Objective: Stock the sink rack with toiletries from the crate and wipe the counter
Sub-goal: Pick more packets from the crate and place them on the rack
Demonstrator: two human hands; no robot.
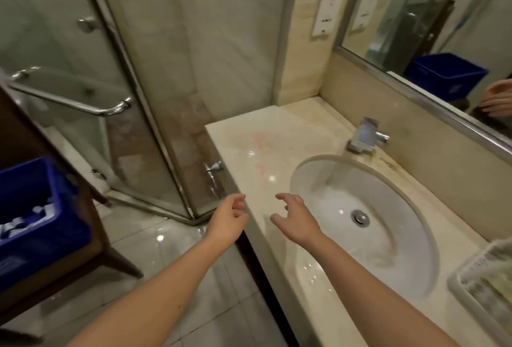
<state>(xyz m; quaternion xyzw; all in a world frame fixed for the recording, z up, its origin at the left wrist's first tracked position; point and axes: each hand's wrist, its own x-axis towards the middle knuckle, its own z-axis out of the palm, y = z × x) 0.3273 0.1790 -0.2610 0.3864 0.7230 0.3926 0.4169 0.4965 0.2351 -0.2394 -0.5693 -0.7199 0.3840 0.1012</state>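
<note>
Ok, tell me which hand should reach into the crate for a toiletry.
Left, probably. The blue crate sits to the person's left, and the empty left hand hovers at the edge of the counter, nearer it. The right hand is over the counter beside the sink, closer to the rack.

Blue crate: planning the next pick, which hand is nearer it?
Left. The left hand hovers at the counter edge, crate side; the right hand is farther, over the counter by the sink.

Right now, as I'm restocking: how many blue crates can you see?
1: the blue crate on the wooden stand, far left. The blue box in the mirror looks like its reflection.
</note>
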